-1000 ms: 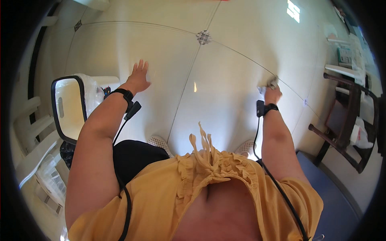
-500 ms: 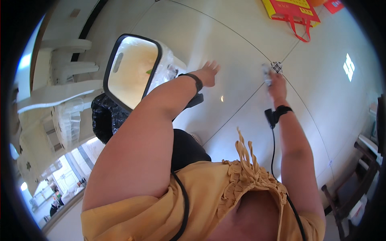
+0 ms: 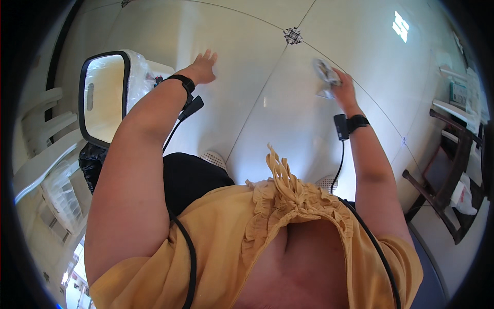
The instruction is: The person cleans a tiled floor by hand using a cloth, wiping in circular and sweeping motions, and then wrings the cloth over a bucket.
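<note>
My right hand [image 3: 345, 91] is closed on a crumpled, whitish-grey wad [image 3: 326, 74], thin and partly shiny; whether it is plastic or paper I cannot make out. It is out over the pale tiled floor on the right. To the left, my left hand [image 3: 205, 67] has its fingers spread and holds nothing. Beside that forearm is a white bin [image 3: 126, 77] with a black rim, lined with clear plastic. Its pale inside shows an oblong slot. Part of the bin's side is hidden behind my left arm.
A black plastic bag [image 3: 92, 165] lies below the bin. White chairs [image 3: 46, 149] stand at the left edge. On the right is a dark wooden chair [image 3: 443, 175] with a white bag on it. Cables run from black wrist bands [image 3: 356, 123] along my body.
My view has swung right, and the red and yellow bag has left it. My right hand, still gripping the wad, has shifted rightward from the patterned floor inset. My left hand stays open.
</note>
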Available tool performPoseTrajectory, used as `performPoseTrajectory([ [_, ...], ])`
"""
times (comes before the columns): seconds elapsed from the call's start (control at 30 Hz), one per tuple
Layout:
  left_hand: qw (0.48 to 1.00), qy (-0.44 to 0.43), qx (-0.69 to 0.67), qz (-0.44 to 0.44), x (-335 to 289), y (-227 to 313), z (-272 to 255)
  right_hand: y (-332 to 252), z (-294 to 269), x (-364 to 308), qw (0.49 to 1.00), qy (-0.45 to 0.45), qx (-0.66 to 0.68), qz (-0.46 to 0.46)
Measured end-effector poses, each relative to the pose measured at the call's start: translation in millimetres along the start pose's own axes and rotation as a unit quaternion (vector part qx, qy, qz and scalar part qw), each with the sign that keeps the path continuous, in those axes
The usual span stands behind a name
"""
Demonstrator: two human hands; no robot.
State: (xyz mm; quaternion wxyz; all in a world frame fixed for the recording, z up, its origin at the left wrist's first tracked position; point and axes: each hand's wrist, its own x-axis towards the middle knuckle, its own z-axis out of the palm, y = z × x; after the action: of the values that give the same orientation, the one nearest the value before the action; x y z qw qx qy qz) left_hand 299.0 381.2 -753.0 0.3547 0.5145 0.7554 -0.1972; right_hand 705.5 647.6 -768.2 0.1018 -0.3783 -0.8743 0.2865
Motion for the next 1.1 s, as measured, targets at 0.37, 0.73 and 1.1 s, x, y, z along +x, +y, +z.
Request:
performPoseTrajectory([
  [0.37,0.998,0.031,0.046,0.010,12,-5,15,-64,94,-69,0.979,-0.112,-0.139,0.102],
  [0.73,0.999,0.046,-0.020,0.014,20,-14,23,-87,66,-56,0.988,-0.106,0.111,-0.027],
  [1.1,0.999,0.043,0.016,-0.001,13,-4,18,-31,22,-188,0.954,-0.213,-0.054,0.205],
])
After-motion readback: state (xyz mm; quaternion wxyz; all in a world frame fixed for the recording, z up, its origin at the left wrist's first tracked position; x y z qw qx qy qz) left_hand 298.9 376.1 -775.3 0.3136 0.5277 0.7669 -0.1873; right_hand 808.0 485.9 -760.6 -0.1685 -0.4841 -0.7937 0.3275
